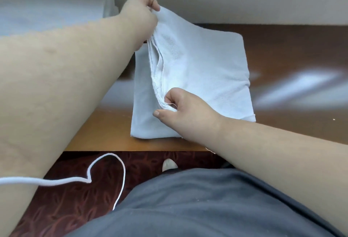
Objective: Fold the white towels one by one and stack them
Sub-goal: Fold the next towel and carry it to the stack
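So we've got the soft white terry towel (197,63) sitting on the glossy brown wooden worktop (301,48), already doubled over a few times, with the top flap lifted along its left edge. Our left hand (140,8) pinches the far corner of that flap up off the surface, and our right hand (180,104) pinches the near end of the same edge between thumb and curled fingers, right where the layered hems bunch together. So the towel runs between the two hands, with the bulk of it spreading off to the right of both.

Handling-wise it looks light and floppy, no stiffness at all, so it'll sag wherever we aren't holding it. It looks grippy rather than slippery, nothing fragile. Corners and hemmed edges are the spots to grab, we'd say, since that keeps the layers lined up.

The stack of folded white towels (52,5) is off at the far left, well apart from this one.
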Demonstrator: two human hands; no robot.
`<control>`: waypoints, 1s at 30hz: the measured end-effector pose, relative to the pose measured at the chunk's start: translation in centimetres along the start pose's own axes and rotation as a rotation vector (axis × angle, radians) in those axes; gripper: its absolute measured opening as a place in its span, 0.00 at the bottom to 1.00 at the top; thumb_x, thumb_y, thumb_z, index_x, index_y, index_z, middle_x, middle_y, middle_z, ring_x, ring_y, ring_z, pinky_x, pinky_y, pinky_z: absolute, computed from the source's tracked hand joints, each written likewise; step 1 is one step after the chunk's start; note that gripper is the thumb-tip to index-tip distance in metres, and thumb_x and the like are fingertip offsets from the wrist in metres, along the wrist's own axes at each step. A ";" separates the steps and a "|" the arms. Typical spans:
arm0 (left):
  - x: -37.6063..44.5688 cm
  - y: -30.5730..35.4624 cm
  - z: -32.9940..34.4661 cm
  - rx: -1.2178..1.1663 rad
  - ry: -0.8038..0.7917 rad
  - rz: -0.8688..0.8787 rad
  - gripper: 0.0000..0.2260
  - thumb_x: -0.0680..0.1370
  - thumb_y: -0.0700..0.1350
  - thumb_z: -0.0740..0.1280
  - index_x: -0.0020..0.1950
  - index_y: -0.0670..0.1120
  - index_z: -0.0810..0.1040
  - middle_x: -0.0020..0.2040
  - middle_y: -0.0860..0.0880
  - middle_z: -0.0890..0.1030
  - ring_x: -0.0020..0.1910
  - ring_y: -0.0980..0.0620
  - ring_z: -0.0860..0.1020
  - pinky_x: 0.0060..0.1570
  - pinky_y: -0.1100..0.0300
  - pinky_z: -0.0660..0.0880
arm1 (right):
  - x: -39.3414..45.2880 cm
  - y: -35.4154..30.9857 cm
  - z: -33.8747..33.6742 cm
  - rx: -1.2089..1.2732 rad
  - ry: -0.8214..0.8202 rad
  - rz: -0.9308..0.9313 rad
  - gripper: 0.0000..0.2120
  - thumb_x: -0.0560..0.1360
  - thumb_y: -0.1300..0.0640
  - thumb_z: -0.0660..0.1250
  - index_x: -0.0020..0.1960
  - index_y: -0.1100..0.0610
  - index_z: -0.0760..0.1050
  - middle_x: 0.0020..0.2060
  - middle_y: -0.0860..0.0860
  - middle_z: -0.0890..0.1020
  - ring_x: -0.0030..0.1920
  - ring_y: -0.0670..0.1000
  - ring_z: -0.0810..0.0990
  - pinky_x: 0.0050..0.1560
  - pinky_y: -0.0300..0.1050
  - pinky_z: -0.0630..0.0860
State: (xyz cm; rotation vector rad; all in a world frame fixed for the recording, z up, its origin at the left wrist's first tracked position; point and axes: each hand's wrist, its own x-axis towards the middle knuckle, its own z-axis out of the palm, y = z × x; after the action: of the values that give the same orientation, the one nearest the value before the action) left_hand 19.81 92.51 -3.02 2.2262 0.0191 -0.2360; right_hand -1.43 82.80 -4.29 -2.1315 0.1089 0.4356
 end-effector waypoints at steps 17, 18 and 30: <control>-1.2 -8.7 4.0 0.669 -0.001 0.104 0.32 0.75 0.37 0.65 0.76 0.56 0.61 0.77 0.44 0.54 0.71 0.42 0.60 0.66 0.53 0.64 | 6.5 3.3 2.5 0.028 -0.283 0.115 0.18 0.76 0.54 0.62 0.63 0.43 0.76 0.55 0.37 0.81 0.50 0.35 0.78 0.48 0.30 0.72; -2.3 -8.6 4.5 0.662 0.019 0.184 0.28 0.75 0.38 0.66 0.72 0.56 0.65 0.73 0.45 0.60 0.67 0.43 0.64 0.61 0.54 0.66 | 7.2 3.8 0.7 -0.002 -0.117 0.097 0.16 0.76 0.55 0.61 0.60 0.43 0.78 0.52 0.38 0.82 0.46 0.36 0.78 0.46 0.33 0.73; -11.3 -3.3 12.1 0.927 -0.574 0.002 0.35 0.79 0.65 0.53 0.80 0.52 0.44 0.74 0.43 0.59 0.71 0.41 0.60 0.65 0.45 0.65 | 9.3 13.1 -12.7 -0.909 -0.204 0.159 0.28 0.83 0.49 0.52 0.81 0.45 0.48 0.81 0.48 0.48 0.79 0.54 0.51 0.76 0.49 0.52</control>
State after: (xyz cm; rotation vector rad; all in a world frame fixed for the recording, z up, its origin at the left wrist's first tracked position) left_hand 6.44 85.89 -10.92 2.9631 -0.4933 -1.0440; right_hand 7.52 65.78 -11.41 -2.9538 -0.0531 0.9216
